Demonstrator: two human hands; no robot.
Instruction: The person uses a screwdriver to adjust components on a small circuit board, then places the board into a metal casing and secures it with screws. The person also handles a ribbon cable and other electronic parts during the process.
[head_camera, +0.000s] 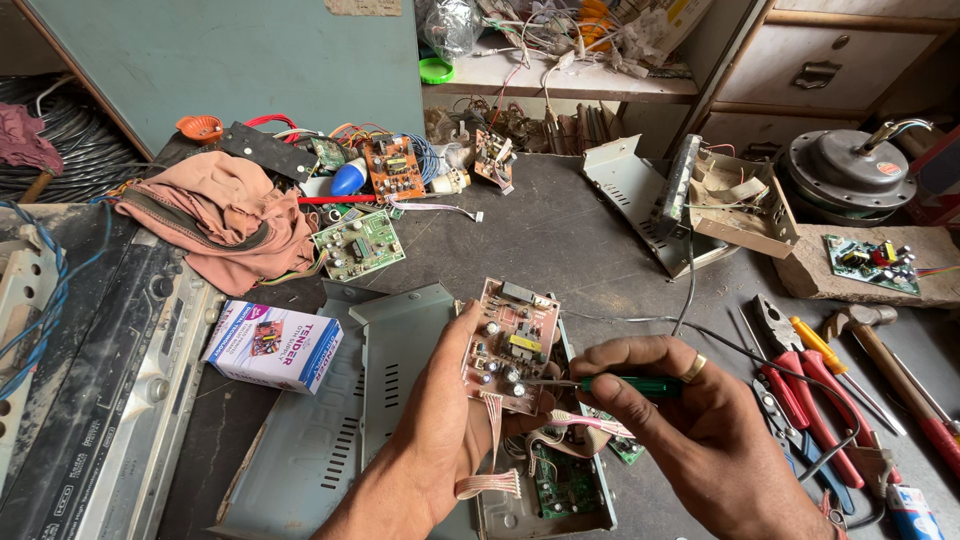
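My left hand (440, 420) holds a small pink circuit board (511, 345) upright from behind, with its capacitors and components facing me. A flat ribbon cable (490, 470) hangs from the board's lower edge. My right hand (690, 430) grips a green-handled screwdriver (625, 384), whose thin tip points left and touches the board's lower right part. A gold ring sits on one finger of that hand. Below both hands lies an open grey metal device case (545, 490) with a green board inside.
A grey vented metal cover (380, 350) lies left of my hands, beside a small white box (272, 345). Red-handled pliers (810, 400), screwdrivers and a hammer (890, 365) lie at the right. Other circuit boards (358, 243), a crumpled cloth (225, 215) and a fan motor (850, 170) sit farther back.
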